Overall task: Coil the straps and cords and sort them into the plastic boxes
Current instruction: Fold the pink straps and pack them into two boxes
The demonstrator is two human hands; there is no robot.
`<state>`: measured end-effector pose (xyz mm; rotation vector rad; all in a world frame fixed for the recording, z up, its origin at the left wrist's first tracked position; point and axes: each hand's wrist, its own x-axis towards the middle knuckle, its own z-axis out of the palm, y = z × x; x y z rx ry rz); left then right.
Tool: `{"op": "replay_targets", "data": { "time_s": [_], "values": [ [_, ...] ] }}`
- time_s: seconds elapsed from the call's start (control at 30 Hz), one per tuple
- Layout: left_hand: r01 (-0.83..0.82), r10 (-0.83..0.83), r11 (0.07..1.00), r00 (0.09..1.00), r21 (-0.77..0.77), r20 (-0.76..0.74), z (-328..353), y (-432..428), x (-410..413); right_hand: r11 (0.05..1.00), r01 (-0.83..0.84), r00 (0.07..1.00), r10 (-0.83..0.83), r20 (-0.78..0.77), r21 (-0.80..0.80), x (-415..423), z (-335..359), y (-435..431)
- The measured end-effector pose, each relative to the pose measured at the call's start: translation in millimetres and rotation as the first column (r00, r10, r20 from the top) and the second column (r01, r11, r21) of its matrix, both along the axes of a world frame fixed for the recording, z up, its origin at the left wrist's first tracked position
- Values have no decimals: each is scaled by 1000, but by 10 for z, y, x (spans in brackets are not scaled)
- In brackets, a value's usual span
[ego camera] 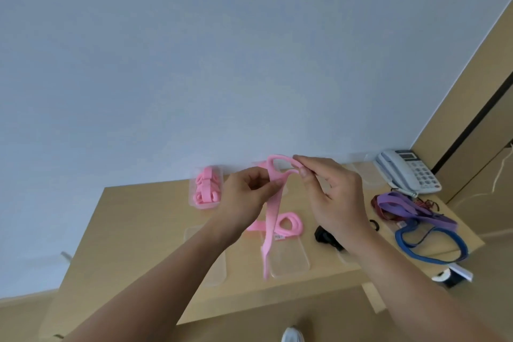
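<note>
Both hands pinch pink strap (270,219) above table (133,230). Left hand (247,193) holds the hanging length; right hand (330,191) pinches the loop's top, tail dangling below.

Two hands, left hand (249,191) and right hand (330,191), one flat pink fabric strap (270,219), one pink cord loop (291,223), at least four clear plastic boxes (288,261), and, toward three o'clock from the hands, one purple webbing strap (402,204), one blue strap loop (399,234) and one grey desk telephone (408,175).
</note>
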<state>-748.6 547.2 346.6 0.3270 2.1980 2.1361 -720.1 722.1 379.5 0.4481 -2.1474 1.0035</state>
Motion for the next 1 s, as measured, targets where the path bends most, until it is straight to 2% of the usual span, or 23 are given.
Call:
{"op": "replay_targets", "data": {
  "time_s": [0.2,0.4,0.57,0.73,0.9,1.0],
  "values": [
    [12,-10,999,998,33,-69,273,175,173,998,-59,986,62,-153,27,20,149,107],
    [30,-28,983,999,183,-16,296,378,206,981,-118,977,143,-160,153,-94,123,357],
    [-35,28,982,999,187,39,191,687,237,979,-131,981,151,-122,156,-108,26,606],
    [-56,53,992,998,113,30,78,952,281,979,-101,994,105,-14,174,-137,45,874],
    [-46,44,995,999,91,22,24,1119,282,944,-236,960,189,206,232,-146,45,1114],
    [-97,97,995,995,31,16,-15,1181,283,931,-275,932,197,306,238,-176,22,1190]
  ]
}}
